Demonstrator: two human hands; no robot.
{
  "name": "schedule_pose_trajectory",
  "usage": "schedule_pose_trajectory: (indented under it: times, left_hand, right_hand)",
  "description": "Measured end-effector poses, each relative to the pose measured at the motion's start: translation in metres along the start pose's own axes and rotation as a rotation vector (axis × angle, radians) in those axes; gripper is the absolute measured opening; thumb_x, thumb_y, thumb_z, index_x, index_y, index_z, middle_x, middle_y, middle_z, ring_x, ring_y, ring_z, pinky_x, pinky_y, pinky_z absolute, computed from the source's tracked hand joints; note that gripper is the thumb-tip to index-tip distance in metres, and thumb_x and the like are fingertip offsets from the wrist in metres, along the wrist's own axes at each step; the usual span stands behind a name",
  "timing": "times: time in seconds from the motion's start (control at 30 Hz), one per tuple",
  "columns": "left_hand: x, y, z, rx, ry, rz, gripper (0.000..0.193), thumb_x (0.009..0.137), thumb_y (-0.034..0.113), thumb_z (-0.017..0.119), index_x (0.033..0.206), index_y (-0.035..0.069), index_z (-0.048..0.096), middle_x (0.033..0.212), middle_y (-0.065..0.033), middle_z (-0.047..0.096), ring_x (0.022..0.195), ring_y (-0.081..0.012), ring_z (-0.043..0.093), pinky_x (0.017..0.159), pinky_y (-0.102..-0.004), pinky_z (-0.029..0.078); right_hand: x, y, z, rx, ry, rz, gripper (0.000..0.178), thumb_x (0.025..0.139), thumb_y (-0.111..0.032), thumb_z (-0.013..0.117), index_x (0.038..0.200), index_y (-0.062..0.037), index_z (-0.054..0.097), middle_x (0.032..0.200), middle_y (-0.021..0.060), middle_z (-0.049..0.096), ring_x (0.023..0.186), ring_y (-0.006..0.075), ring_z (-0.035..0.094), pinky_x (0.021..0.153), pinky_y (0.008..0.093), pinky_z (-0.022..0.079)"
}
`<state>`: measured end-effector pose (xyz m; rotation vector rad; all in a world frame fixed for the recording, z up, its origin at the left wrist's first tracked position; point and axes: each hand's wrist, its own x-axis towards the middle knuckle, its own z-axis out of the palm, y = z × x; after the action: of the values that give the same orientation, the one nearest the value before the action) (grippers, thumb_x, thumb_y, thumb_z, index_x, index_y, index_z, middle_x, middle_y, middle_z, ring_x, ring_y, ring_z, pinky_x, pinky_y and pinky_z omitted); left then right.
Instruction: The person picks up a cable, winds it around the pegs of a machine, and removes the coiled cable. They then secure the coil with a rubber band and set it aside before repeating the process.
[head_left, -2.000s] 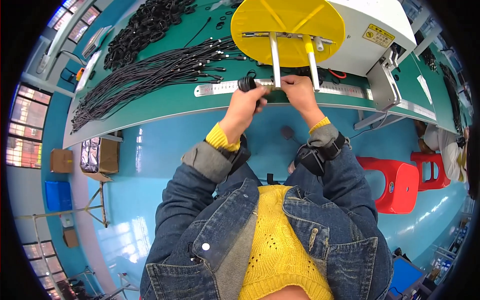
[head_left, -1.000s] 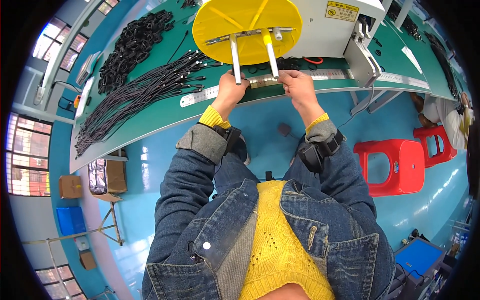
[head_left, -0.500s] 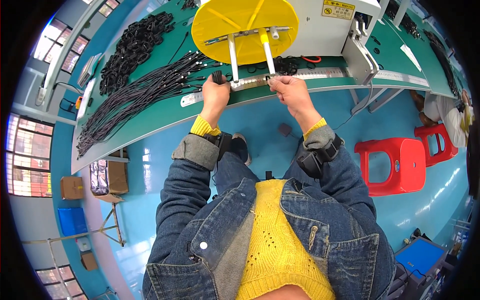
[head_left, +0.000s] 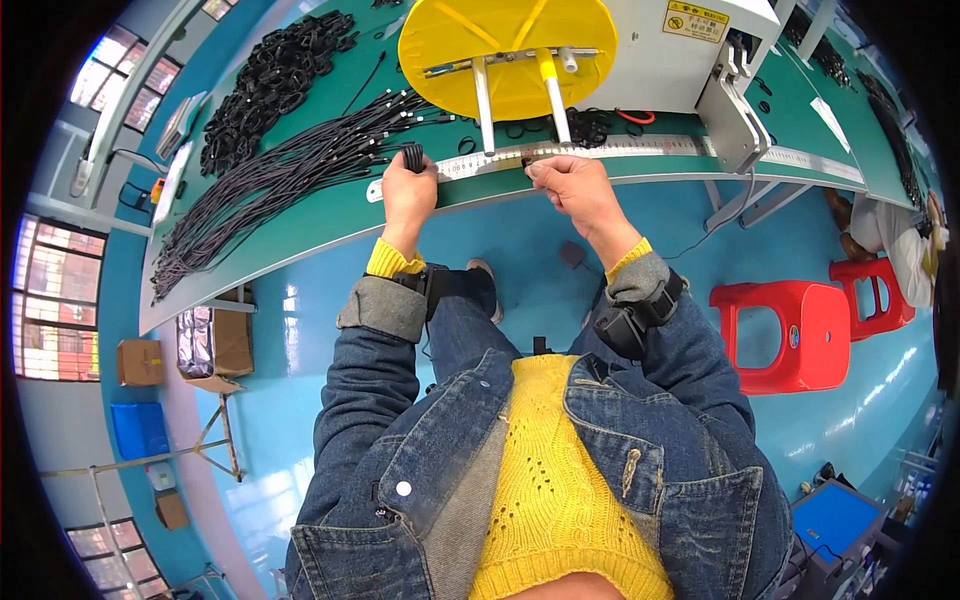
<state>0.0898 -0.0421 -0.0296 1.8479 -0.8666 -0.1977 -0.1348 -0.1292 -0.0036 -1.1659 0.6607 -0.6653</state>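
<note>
My left hand (head_left: 408,190) is closed around a small coil of black cable (head_left: 412,157) at the near edge of the green workbench (head_left: 330,215). My right hand (head_left: 572,185) pinches the cable's other end against the long metal ruler (head_left: 620,152) fixed along the bench edge. Right above both hands stands a yellow winding disc (head_left: 505,45) with two white prongs (head_left: 520,100) pointing toward me.
A long spread of black cables (head_left: 270,180) and a heap of coiled ones (head_left: 270,75) lie on the bench to the left. A grey machine housing (head_left: 690,50) sits behind the disc. Red stools (head_left: 775,325) stand on the blue floor at right, where another person (head_left: 895,235) sits.
My left hand has drawn away leftward along the ruler with the black coil, widening the gap to my right hand. The head has tipped, so the bench sits higher in view.
</note>
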Motion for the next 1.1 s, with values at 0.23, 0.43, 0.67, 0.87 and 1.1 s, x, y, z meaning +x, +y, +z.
schedule_pose_trajectory:
  times: [0.23,0.43,0.67,0.87,1.1]
  left_hand:
    - [0.0,0.009,-0.018,-0.117,-0.196,-0.202,0.008,0.078,0.009,0.059,0.082,0.002,0.058,0.072,-0.0073,0.062,0.062,-0.0147,0.056,0.058,-0.0284,0.045]
    - [-0.006,0.015,-0.023,0.086,0.046,0.122,0.006,0.078,0.002,0.059,0.084,0.004,0.058,0.074,-0.0039,0.061,0.06,-0.008,0.053,0.053,-0.0216,0.043]
    - [-0.05,0.069,-0.013,-0.638,-0.435,-0.265,0.011,0.079,0.002,0.059,0.089,0.005,0.057,0.076,-0.004,0.059,0.059,-0.0091,0.052,0.048,-0.0214,0.038]
    - [-0.075,0.069,0.003,-0.736,-0.583,-0.347,0.01,0.078,0.006,0.061,0.087,0.005,0.055,0.071,-0.0022,0.055,0.058,-0.0097,0.051,0.047,-0.0211,0.038]
    - [-0.074,0.048,0.003,-0.742,-0.493,-0.321,0.011,0.079,0.007,0.062,0.086,0.005,0.054,0.068,-0.0018,0.054,0.056,-0.0093,0.049,0.046,-0.022,0.038]
  right_hand:
    - [0.0,0.001,0.001,-0.023,-0.016,0.011,0.011,0.078,-0.008,0.066,0.082,0.0021,0.065,0.069,0.0022,0.06,0.054,0.0051,0.046,0.047,0.0193,0.037]
    - [-0.002,0.0,0.006,-0.037,-0.022,-0.002,0.012,0.081,-0.012,0.065,0.083,-0.0002,0.065,0.066,-0.0011,0.055,0.051,0.0024,0.04,0.043,0.017,0.031]
    - [-0.011,-0.006,0.01,0.139,-0.197,0.155,0.013,0.082,-0.012,0.064,0.087,0.0,0.064,0.069,-0.0008,0.056,0.051,0.0025,0.04,0.043,0.0165,0.03]
    - [-0.019,0.006,0.011,0.178,-0.241,0.265,0.012,0.081,-0.011,0.064,0.087,-0.0013,0.065,0.072,0.0009,0.059,0.052,0.0044,0.041,0.043,0.0171,0.03]
    - [-0.058,0.024,0.017,0.42,-0.338,0.05,0.014,0.086,-0.012,0.058,0.096,-0.0022,0.061,0.086,0.0045,0.061,0.06,0.0066,0.052,0.047,0.0177,0.04]
